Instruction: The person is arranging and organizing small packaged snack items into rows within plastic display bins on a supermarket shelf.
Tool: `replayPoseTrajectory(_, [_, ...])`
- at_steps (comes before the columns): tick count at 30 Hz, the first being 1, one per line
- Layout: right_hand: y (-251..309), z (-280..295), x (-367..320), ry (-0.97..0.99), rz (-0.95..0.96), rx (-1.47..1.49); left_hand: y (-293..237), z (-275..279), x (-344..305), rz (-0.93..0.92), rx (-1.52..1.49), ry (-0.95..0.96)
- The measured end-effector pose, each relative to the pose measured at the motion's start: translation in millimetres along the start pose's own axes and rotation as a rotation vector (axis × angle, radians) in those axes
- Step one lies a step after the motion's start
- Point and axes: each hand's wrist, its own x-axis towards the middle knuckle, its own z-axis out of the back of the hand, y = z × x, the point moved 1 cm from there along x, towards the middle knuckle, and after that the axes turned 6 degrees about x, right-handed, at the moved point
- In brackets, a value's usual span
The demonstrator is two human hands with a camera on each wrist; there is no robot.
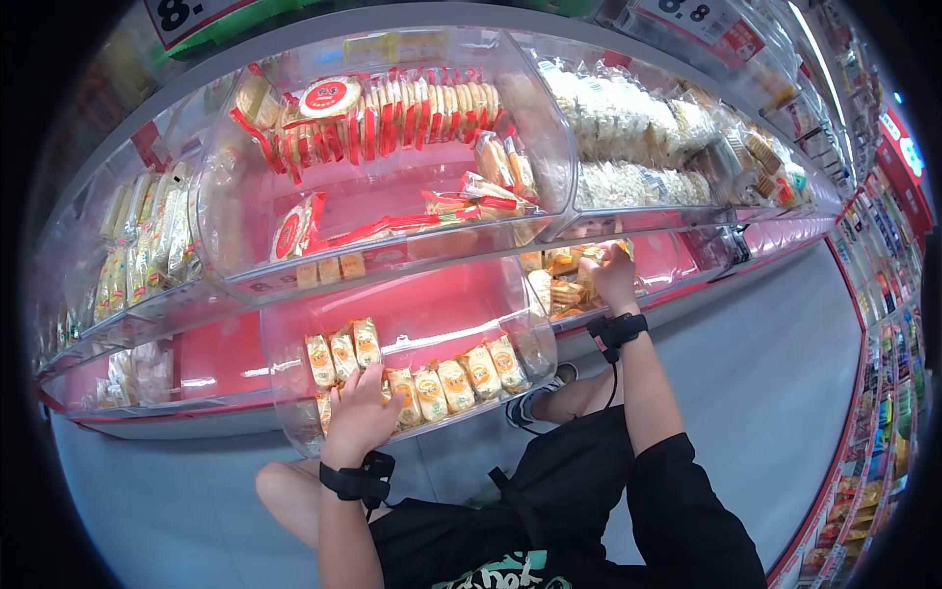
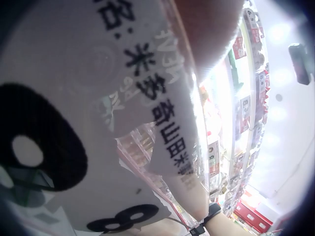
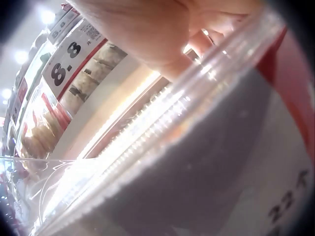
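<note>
My left hand (image 1: 365,417) reaches over the front edge of a clear plastic bin (image 1: 294,407), its fingers spread over a row of small wrapped snack packs (image 1: 432,393) with orange labels. A short stack of the same packs (image 1: 341,355) stands at the bin's left side. My right hand (image 1: 616,280) is in the neighbouring bin among yellow-orange wrapped snacks (image 1: 567,294), fingers bent. I cannot tell whether it holds one. In the right wrist view the fingers (image 3: 199,42) are beyond the bin's clear rim (image 3: 197,83). A price card (image 2: 54,73) blocks most of the left wrist view.
On the shelf above, a clear bin holds red-edged round crackers (image 1: 412,113). White puffed snacks (image 1: 628,118) fill the bin to its right, and long wrapped packs (image 1: 147,226) stand at the left. Grey floor (image 1: 756,324) and another stocked shelf (image 1: 873,393) lie to the right.
</note>
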Motion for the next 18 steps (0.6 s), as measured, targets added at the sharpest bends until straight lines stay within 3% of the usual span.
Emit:
replayPoseTrajectory(2, [-9,1,1,-0.145,0.076,0.103,5,-2,1,-0.01,-0.015,-0.029])
replayPoseTrajectory(3, [15,14,-8,-0.167,-0.017,0.191,5,-3,0,-0.01,-0.017,-0.037])
replayPoseTrajectory(6, [40,43,-32,-0.148,0.093,0.419,4,-6,1,-0.026,0.014,-0.05])
replayPoseTrajectory(9, [69,66,-53,0.008,0.121,0.861,7,-10,1,-0.036,0.045,-0.081])
replayPoseTrajectory(12, [111,78,-65,0.418,-0.007,1.231,5,-8,1,-0.029,0.016,-0.067])
replayPoseTrajectory(16, [137,76,-68,0.966,0.131,1.232,6,-7,2,-0.017,0.027,-0.031])
replayPoseTrajectory(17, [152,79,-73,0.997,0.036,1.25,6,-6,1,-0.013,0.025,-0.022])
replayPoseTrajectory(18, [157,73,-75,1.009,0.118,1.245,4,-4,0,-0.01,0.022,-0.013])
